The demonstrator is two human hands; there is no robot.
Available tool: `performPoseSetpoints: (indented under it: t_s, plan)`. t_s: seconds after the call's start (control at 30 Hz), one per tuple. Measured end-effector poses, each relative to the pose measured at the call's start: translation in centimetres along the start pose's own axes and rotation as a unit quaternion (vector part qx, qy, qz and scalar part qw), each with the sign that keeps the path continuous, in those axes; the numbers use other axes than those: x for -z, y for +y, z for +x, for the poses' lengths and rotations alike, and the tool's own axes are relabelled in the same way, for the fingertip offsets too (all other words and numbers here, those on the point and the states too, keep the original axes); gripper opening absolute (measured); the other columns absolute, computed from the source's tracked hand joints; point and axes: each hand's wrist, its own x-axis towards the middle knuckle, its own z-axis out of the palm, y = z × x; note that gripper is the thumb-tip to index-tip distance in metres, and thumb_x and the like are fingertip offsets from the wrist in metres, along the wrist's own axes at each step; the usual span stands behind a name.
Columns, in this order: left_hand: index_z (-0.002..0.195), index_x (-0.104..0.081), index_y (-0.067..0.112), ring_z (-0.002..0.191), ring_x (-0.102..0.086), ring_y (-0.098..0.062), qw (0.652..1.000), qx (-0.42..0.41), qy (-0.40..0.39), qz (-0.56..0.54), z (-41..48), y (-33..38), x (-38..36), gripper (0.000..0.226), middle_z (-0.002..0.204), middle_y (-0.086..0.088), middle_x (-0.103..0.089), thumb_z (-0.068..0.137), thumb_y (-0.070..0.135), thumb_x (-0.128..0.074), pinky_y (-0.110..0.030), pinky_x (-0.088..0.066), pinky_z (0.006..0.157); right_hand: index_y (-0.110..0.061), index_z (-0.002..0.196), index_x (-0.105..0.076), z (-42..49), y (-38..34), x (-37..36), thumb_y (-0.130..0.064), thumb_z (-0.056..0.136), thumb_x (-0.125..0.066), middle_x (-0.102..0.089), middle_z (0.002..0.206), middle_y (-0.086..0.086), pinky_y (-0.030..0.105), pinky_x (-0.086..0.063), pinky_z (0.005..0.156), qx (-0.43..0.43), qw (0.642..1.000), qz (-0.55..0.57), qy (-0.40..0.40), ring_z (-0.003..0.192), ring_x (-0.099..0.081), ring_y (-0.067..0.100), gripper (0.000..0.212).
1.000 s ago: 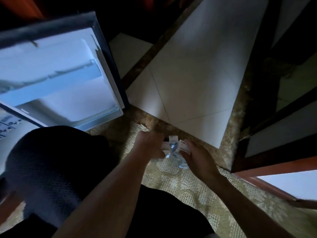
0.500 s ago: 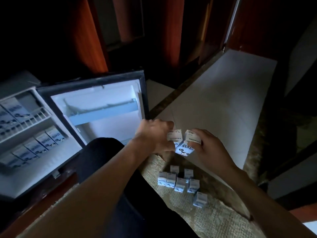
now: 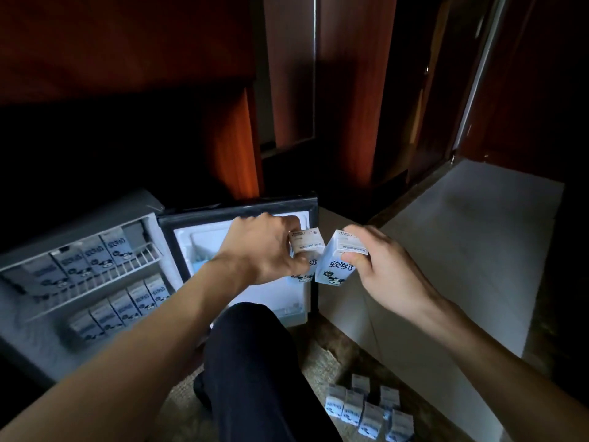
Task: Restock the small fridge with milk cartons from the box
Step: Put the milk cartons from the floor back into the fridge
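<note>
My left hand point(image 3: 264, 247) grips a small white-and-blue milk carton point(image 3: 306, 247) in front of the open fridge door point(image 3: 236, 212). My right hand point(image 3: 379, 269) holds a second carton point(image 3: 334, 266) right beside it; the two cartons touch. The small fridge point(image 3: 41, 339) stands open at the left, with rows of cartons point(image 3: 86, 260) on its wire shelf and more cartons point(image 3: 124, 307) on the level below. Several loose cartons point(image 3: 366, 409) stand on the woven mat at the bottom right. No box is in view.
My knee in dark trousers point(image 3: 255, 362) sits between the fridge and the loose cartons. A woven mat point(image 3: 318, 362) covers the floor under me, with pale floor tiles point(image 3: 446, 266) to the right. Dark wooden panels point(image 3: 350, 90) and a doorway rise behind.
Both hands have lifted two cartons from the mat up to the level of the fridge door. The view has tilted upward, and the fridge interior now shows at the left.
</note>
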Motion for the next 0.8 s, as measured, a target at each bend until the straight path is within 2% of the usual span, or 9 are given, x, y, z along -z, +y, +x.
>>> performPoseSetpoints:
  t_s: [0.17,0.3,0.4,0.6,0.8]
  plan:
    - [0.087,-0.054,0.033,0.071,-0.051,-0.019,0.999,0.024,0.043,0.010,-1.0,-3.7,1.6,0.034,0.063,0.012,-0.049,0.069,0.062,-0.059,-0.029,-0.034,0.063,-0.020,0.132,-0.055,3.0,-3.5,-1.7,-0.020,0.097,-0.060,-0.058,0.123,-0.005,0.035,-0.048,0.090,0.049,0.999,0.003,-0.022,0.107,-0.057,0.017,0.036]
    - [0.093,-0.053,0.035,0.076,-0.060,-0.019,0.996,0.060,0.067,-0.018,-2.5,-7.2,1.7,0.037,0.076,0.012,-0.065,0.070,0.063,-0.059,-0.030,-0.038,0.065,-0.019,0.135,-0.053,5.4,-6.3,-4.1,-0.025,0.098,-0.060,-0.056,0.127,-0.006,0.028,-0.042,0.092,0.100,0.994,-0.027,-0.035,0.114,-0.053,0.016,0.038]
    - [0.091,-0.051,0.035,0.077,-0.062,-0.017,0.992,0.101,0.069,-0.036,-4.1,-10.3,1.2,0.036,0.075,0.014,-0.067,0.069,0.062,-0.057,-0.030,-0.042,0.066,-0.019,0.134,-0.053,7.4,-8.6,-6.8,-0.026,0.098,-0.059,-0.057,0.125,-0.005,0.030,-0.043,0.093,0.125,0.990,-0.016,-0.056,0.115,-0.053,0.017,0.037]
    - [0.102,-0.053,0.037,0.072,-0.062,-0.013,0.982,0.177,0.061,-0.007,-7.7,-17.1,-0.1,0.038,0.077,0.015,-0.069,0.073,0.062,-0.055,-0.029,-0.050,0.069,-0.018,0.136,-0.052,10.1,-13.6,-12.5,-0.027,0.099,-0.059,-0.057,0.127,-0.003,0.030,-0.040,0.098,0.184,0.977,-0.008,-0.106,0.119,-0.049,0.017,0.038]
    - [0.100,-0.054,0.038,0.073,-0.065,-0.014,0.967,0.248,0.041,-0.028,-11.3,-23.3,-2.4,0.040,0.079,0.015,-0.069,0.070,0.064,-0.052,-0.032,-0.053,0.072,-0.019,0.128,-0.055,11.7,-18.0,-18.8,-0.021,0.098,-0.058,-0.058,0.122,-0.004,0.034,-0.044,0.094,0.233,0.959,0.015,-0.159,0.114,-0.050,0.017,0.030]
